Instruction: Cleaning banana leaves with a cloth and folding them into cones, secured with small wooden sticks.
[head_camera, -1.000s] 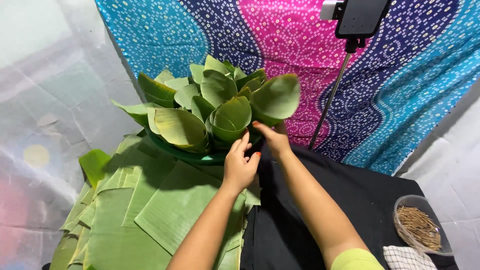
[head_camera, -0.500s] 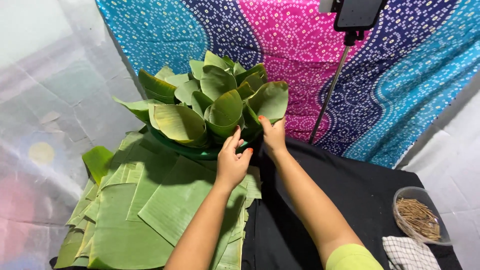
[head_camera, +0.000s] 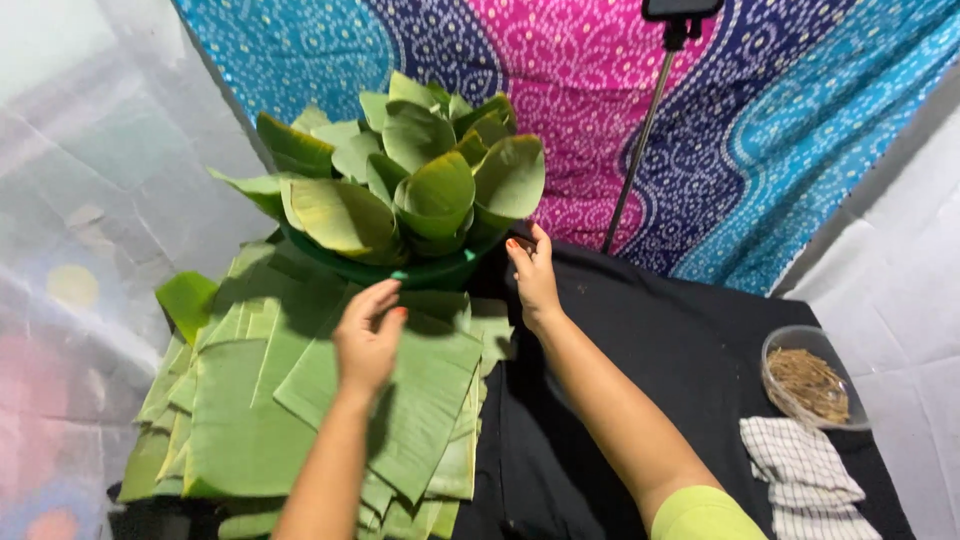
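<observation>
Both hands are empty and loosely spread, the left hand (head_camera: 368, 335) above the stacked banana-leaf pieces (head_camera: 300, 400), the right hand (head_camera: 532, 272) beside the green basin (head_camera: 420, 272), steadying its rolled leaf cones (head_camera: 430, 195).

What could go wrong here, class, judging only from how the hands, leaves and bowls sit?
The leaf cones are heaped high in the green bowl; the right hand at its rim might tip some out. The left hand hovers over the stacked flat leaves, which could slide. The clear bowl sits near the black cloth's edge.
</observation>
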